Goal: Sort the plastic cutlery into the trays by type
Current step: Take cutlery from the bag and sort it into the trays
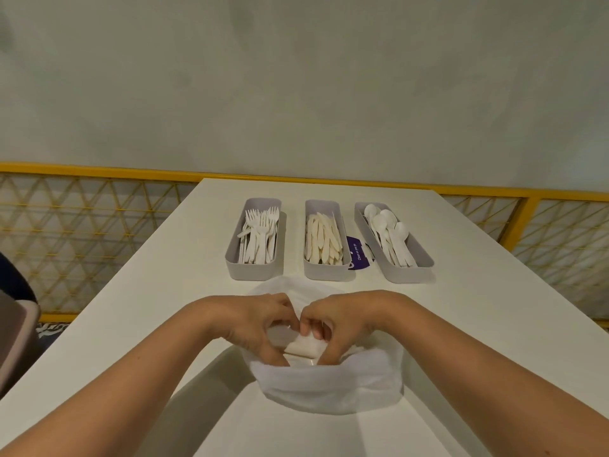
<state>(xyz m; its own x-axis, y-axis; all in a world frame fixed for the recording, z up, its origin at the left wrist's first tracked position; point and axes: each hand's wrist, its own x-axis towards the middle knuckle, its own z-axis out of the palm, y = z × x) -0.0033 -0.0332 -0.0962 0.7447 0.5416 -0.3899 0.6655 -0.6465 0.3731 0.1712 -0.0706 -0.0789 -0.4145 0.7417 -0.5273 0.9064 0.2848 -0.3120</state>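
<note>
Both grips closed, fingers curled: left hand and right hand pinching one pale bundle inside the mouth of a thin, crinkly white bag, near middle of the tabletop. Long axis roughly left to right between the hands (cutlery type unreadable). Just beyond the bag, smooth grey fork tray left, knife tray centre, spoon tray right, neither hand clearly nearer
</note>
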